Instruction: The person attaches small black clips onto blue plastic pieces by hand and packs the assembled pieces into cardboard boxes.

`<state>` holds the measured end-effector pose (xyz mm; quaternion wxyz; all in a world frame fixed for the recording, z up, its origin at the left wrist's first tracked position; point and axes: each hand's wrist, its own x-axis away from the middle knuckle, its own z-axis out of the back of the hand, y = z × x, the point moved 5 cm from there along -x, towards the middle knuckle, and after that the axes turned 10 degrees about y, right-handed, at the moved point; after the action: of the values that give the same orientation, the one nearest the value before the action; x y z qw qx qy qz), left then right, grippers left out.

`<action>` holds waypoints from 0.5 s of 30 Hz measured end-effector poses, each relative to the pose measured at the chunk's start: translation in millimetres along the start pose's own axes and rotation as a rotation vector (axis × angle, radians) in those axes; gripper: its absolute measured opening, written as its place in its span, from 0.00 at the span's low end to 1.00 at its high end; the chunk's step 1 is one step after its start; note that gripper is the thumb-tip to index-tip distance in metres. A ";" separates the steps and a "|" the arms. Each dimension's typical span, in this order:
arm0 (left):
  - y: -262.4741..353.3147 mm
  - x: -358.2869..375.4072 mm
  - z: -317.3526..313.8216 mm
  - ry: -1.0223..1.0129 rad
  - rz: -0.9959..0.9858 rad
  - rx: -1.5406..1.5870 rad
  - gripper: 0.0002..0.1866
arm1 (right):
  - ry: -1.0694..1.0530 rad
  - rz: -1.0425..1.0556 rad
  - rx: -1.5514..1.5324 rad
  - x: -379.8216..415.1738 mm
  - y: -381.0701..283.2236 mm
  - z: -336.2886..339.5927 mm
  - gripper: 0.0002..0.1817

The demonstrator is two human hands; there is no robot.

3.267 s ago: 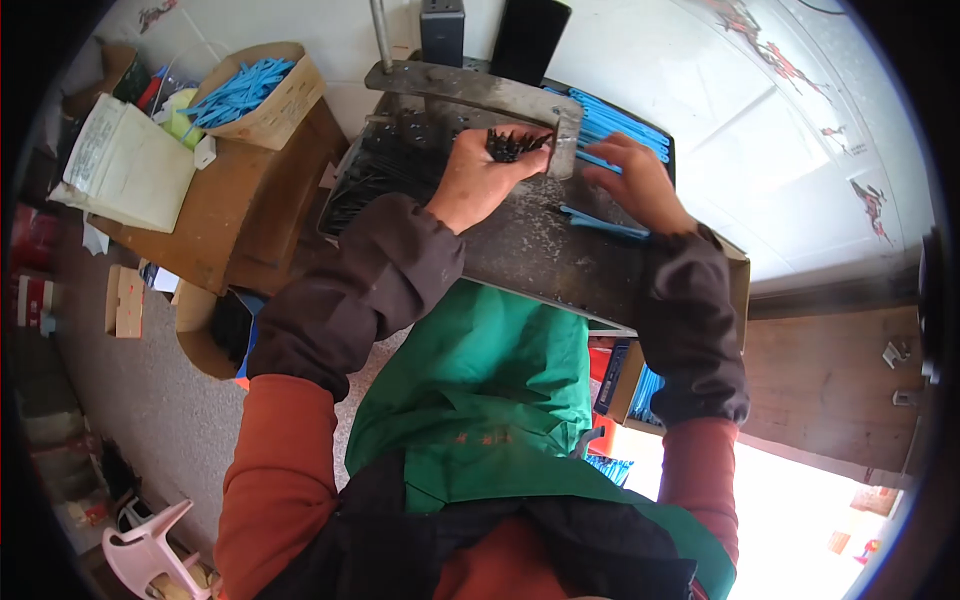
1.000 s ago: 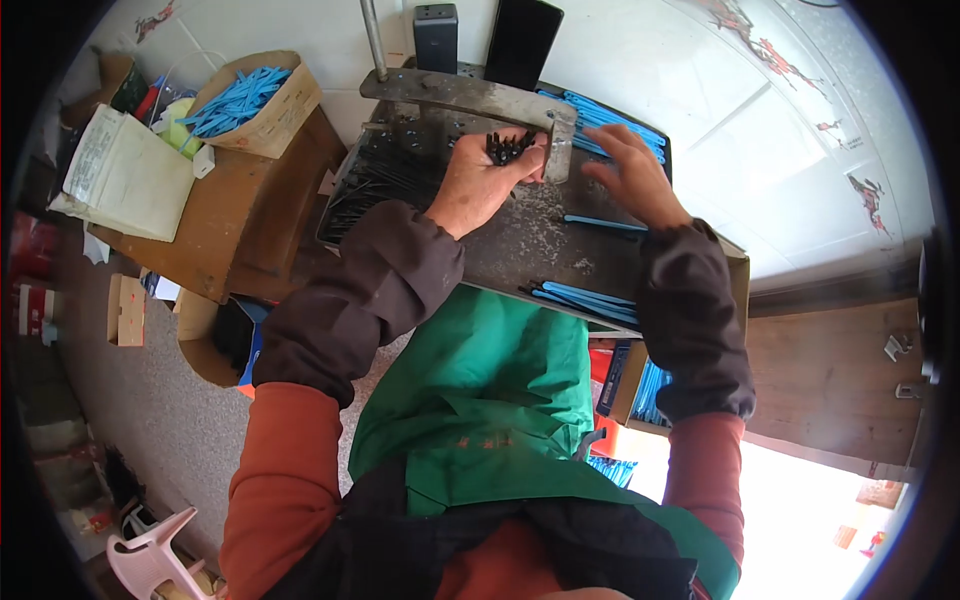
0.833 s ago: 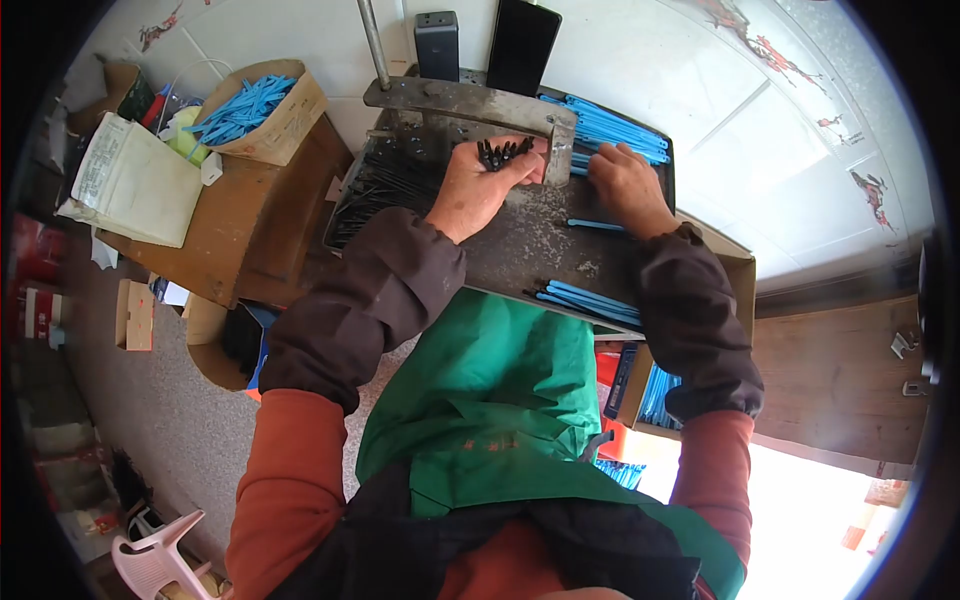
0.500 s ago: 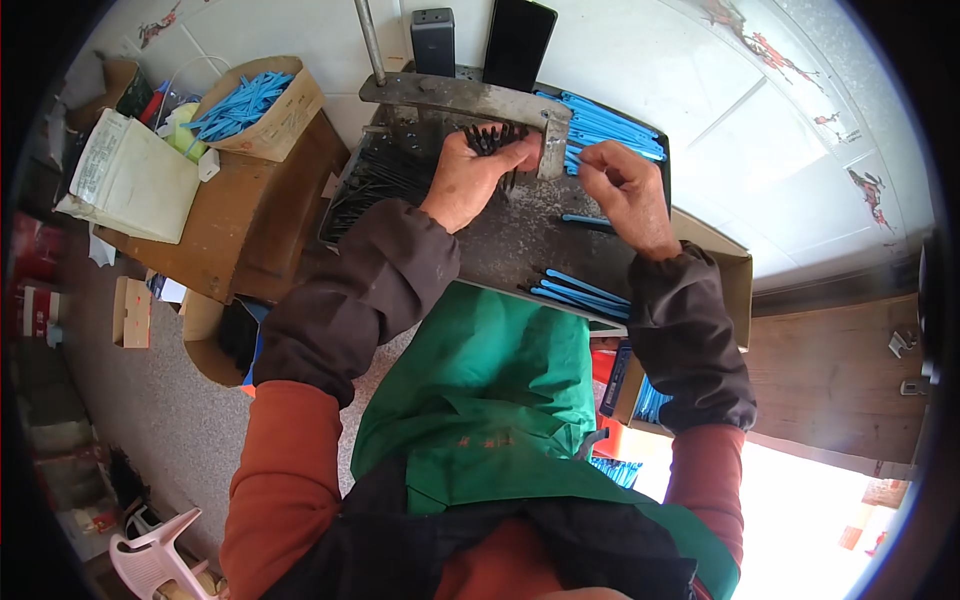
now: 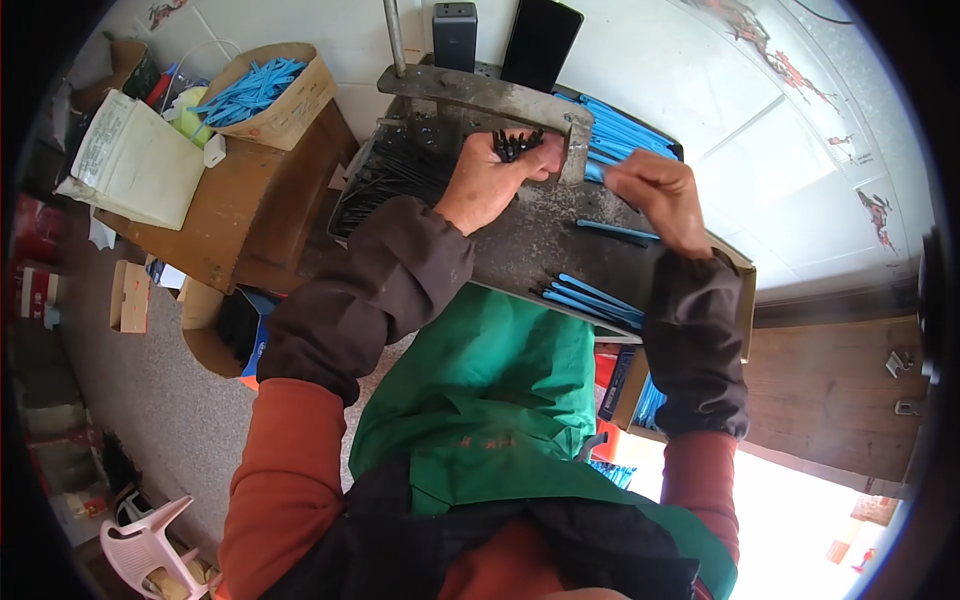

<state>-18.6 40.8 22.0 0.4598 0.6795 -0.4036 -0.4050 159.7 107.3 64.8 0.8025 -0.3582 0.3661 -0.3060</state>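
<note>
My left hand is closed round a bundle of thin black sticks, their ends poking up above my fingers beside the metal bracket. On the other side of that bracket, my right hand has its thumb and fingers pinched together. A blue strip end shows right at those fingertips, but I cannot make out whether it is gripped. Behind it lies a row of long blue strips. One blue strip lies alone on the worn metal tray, and several more blue strips are near its front edge.
Loose black sticks cover the tray's left side. At the back stand a dark phone and a grey power bank. A cardboard box of blue strips sits on the brown cabinet to the left.
My right hand has moved a little to the right, away from the bracket. The whole view has shifted slightly, and my left hand still grips the black sticks.
</note>
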 end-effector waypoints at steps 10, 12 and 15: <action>1.8 4.2 0.1 -0.037 -0.045 -0.005 0.11 | -0.076 0.457 0.955 6.2 35.9 -9.7 0.04; 0.0 3.2 -0.8 -0.028 -0.039 0.031 0.10 | 0.069 0.405 0.618 8.2 9.9 -4.6 0.04; -2.3 -1.9 -2.3 0.002 -0.034 0.028 0.08 | 0.127 0.023 0.135 12.4 -8.3 -8.8 0.05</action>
<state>-16.7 43.8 20.7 0.4438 0.6929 -0.3971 -0.4064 157.4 90.2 62.6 0.8035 -0.2789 0.3990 -0.3427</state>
